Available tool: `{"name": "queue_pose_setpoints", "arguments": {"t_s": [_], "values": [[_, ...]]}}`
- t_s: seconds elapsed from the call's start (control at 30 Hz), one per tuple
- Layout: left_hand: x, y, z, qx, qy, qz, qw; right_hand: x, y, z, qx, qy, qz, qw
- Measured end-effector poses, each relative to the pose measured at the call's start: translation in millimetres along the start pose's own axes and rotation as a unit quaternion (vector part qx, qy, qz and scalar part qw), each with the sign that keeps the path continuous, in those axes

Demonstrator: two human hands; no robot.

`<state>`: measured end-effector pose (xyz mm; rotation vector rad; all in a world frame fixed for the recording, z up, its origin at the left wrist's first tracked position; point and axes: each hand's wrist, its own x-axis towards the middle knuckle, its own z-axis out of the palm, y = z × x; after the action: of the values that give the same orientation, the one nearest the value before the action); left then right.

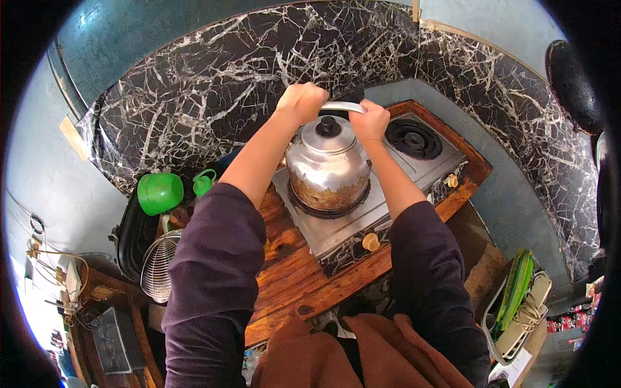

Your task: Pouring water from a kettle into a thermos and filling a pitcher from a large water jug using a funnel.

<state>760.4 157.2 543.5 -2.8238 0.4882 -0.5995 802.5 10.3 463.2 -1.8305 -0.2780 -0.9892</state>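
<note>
A metal kettle (328, 165) with a black lid knob and a scorched lower body sits on the left burner of a two-burner gas stove (320, 233). Its pale carrying handle (343, 106) arches above the lid. My left hand (303, 102) is closed around the handle's left end, and my right hand (369, 121) around its right end. The kettle's base appears to rest on the burner. To the right of the kettle, the second burner (414, 139) holds nothing.
The stove stands on a wooden table (286, 291) before a marble-patterned wall covering (218, 72). At left are a green plastic container (160, 193), a black tub (128, 242) and a wire strainer (157, 266). A basket (490, 320) stands at lower right; a black pan (572, 87) hangs upper right.
</note>
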Motion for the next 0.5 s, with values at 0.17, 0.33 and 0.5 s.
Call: {"name": "queue_pose_setpoints", "arguments": {"t_s": [0.17, 0.33, 0.5], "values": [[-8.3, -3.3, 17.0, -0.002, -0.002, -0.012, 1.0, -6.5, 10.4, 10.8, 0.005, -0.011, -0.024, 1.0], [-14.7, 0.3, 30.7, -0.037, 0.062, -0.073, 0.995, -4.4, 5.3, 7.3, 0.013, -0.026, -0.059, 0.998], [-25.6, -4.1, 36.3, -0.056, 0.038, -0.146, 0.987, -5.9, 1.0, -5.0, 0.017, -0.135, -0.092, 0.986]]}}
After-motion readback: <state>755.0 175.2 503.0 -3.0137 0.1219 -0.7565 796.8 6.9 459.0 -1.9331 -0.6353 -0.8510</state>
